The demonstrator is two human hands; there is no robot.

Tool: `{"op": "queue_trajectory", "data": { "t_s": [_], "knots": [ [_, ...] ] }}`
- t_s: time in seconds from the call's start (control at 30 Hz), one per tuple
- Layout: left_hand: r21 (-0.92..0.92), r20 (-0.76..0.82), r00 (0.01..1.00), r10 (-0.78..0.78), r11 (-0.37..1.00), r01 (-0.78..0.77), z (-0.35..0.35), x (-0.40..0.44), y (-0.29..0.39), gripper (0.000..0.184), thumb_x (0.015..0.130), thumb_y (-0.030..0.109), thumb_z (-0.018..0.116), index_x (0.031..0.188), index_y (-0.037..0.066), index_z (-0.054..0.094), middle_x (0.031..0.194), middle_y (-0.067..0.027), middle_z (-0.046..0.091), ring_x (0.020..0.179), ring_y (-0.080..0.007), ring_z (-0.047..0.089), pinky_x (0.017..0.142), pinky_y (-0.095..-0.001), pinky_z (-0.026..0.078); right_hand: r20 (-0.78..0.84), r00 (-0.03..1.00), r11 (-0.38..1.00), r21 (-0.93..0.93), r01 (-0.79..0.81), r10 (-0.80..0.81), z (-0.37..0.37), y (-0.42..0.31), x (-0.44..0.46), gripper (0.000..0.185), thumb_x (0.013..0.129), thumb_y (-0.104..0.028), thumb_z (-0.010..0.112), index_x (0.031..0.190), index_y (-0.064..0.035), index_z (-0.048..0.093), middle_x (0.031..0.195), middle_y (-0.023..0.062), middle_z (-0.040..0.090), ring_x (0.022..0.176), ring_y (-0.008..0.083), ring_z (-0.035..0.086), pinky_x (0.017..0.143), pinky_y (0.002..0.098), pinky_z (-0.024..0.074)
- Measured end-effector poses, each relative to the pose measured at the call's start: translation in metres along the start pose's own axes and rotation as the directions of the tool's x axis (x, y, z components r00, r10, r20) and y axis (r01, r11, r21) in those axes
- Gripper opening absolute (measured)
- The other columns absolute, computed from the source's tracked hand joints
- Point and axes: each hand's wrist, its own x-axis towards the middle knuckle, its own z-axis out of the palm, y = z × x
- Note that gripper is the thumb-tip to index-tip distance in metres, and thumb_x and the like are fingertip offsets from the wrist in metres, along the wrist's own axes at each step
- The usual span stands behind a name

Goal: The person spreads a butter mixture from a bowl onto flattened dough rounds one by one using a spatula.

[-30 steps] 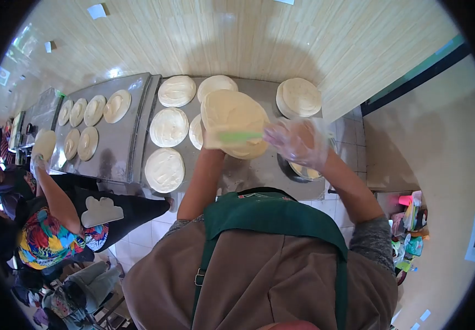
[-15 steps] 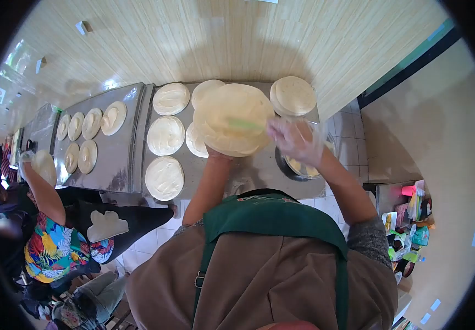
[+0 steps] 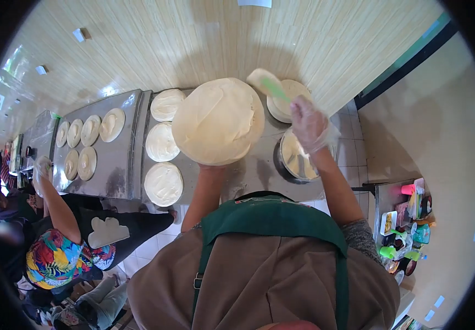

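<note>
My left hand holds up a large, round, flat cake layer from below; its fingers are hidden under the disc. Pale cream covers the top, with a ridge near the right side. In a clear plastic glove, my right hand is closed on the green spatula, whose blade carries a big lump of cream. The spatula is to the right of the cake layer, apart from it and over a stack of plain round layers. Below my right hand stands a metal bowl holding cream.
Several cream-covered rounds lie on the grey table at left. A second table bears more topped rounds. At far left another person works. A side shelf at right holds assorted items.
The spatula has left the cake layer and swung up and right, cream now showing on its blade. My left hand has shifted the layer slightly left.
</note>
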Motion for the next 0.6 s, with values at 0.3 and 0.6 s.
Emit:
{"op": "queue_trajectory", "data": {
  "t_s": [0.3, 0.6],
  "knots": [
    [-0.1, -0.044, 0.999, -0.024, 0.995, 0.019, 0.007, 0.027, 0.016, 0.067, 0.095, 0.058, 0.042, 0.146, 0.014, 0.037, 0.146, -0.0119, 0.045, 0.132, -0.0349, 0.045, 0.108, -0.058, 0.038, 0.296, 0.954, 0.804, 0.578, -0.142, -0.044, -0.001, -0.015, 0.014, 0.006, 0.095, -0.01, 0.058, 0.094, -0.0043, 0.057, 0.073, 0.0056, 0.052, 0.068, 0.0131, 0.051, 0.063, 0.0308, 0.0435],
    [-0.113, -0.051, 0.998, 0.044, 0.992, -0.049, 0.0, 0.041, 0.037, 0.067, 0.095, 0.057, 0.042, 0.147, 0.015, 0.037, 0.147, -0.0119, 0.044, 0.132, -0.0348, 0.044, 0.107, -0.0581, 0.038, 0.348, 0.936, 0.874, 0.467, -0.134, -0.042, -0.044, -0.016, 0.007, 0.01, 0.094, -0.016, 0.058, 0.091, -0.0064, 0.057, 0.071, 0.0175, 0.056, 0.066, 0.0377, 0.059, 0.058, 0.0422, 0.0459]
  ]
}}
